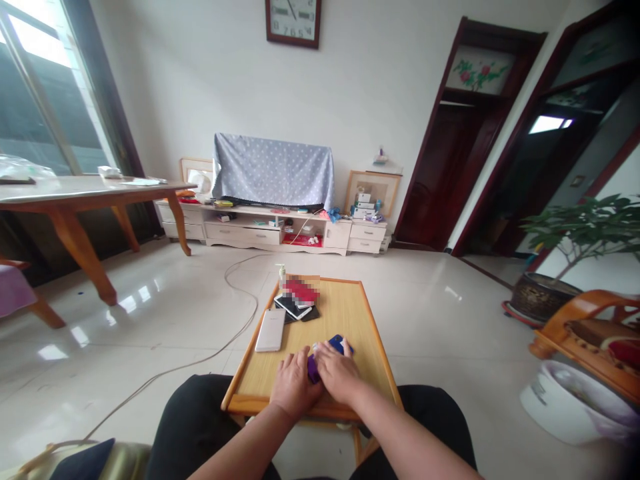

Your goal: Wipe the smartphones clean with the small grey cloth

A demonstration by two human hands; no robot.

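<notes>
A dark blue phone lies at the near part of the small wooden table, mostly hidden under my hands. Between the hands a purple patch shows; whether it belongs to the phone or is a separate piece I cannot tell. My left hand is closed at the phone's near left side, thumb against the purple patch. Across the top of the phone lies my right hand, fingers bent and pressed together on it. A white phone rests face down to the left of my hands.
Farther back on the table are another white phone, a blurred red thing and a pump bottle. A cable crosses the floor at left. A white bin and potted plant stand right.
</notes>
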